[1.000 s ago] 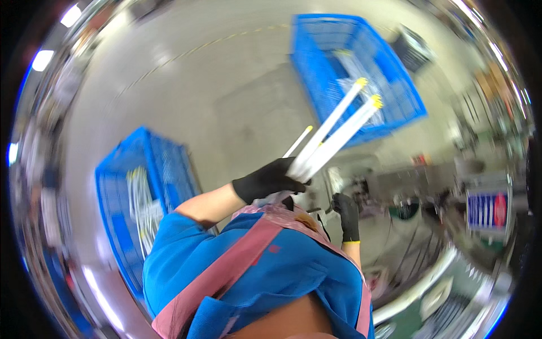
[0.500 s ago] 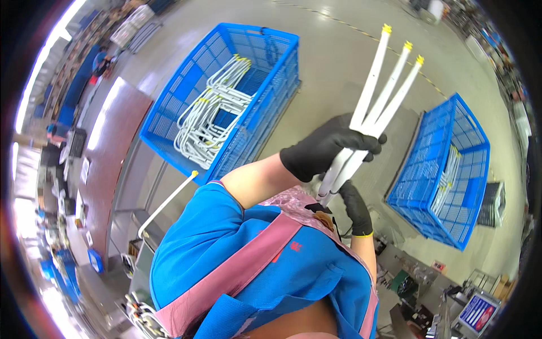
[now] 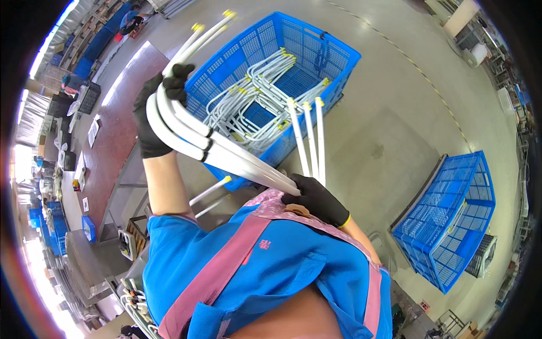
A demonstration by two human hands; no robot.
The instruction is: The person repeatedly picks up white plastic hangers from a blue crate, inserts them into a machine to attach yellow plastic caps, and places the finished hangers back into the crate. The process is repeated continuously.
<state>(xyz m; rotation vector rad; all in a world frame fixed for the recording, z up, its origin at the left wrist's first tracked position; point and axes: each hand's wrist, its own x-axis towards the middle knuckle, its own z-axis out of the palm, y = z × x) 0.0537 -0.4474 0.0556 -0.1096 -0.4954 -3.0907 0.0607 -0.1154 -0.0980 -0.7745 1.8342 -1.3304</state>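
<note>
A bundle of three bent white tubes (image 3: pixel 234 162) with yellow end caps and black bands is held across my front. My left hand (image 3: pixel 155 107), in a black glove, is closed around one bend, with its fingers curled over the tubes. Near my chest, my right hand (image 3: pixel 316 199), also black-gloved, is closed on the other bend. Capped ends rise past both hands, the left ones slightly blurred. Just beyond the bundle stands a blue plastic crate (image 3: pixel 339 85), where many similar white tubes (image 3: pixel 259 93) lie stacked.
Another blue crate (image 3: pixel 420 229) stands on the floor to the right. A long reddish-brown table (image 3: pixel 127 96) runs along the left. Below my left arm, another yellow-capped tube (image 3: pixel 210 191) sticks out. People work in the far left background, and a striped line (image 3: pixel 415 63) crosses the floor.
The tubes have swung left and now lie crosswise in front of the first crate. My hands have moved apart, the left toward the table. The view has shifted, and both crates appear farther right.
</note>
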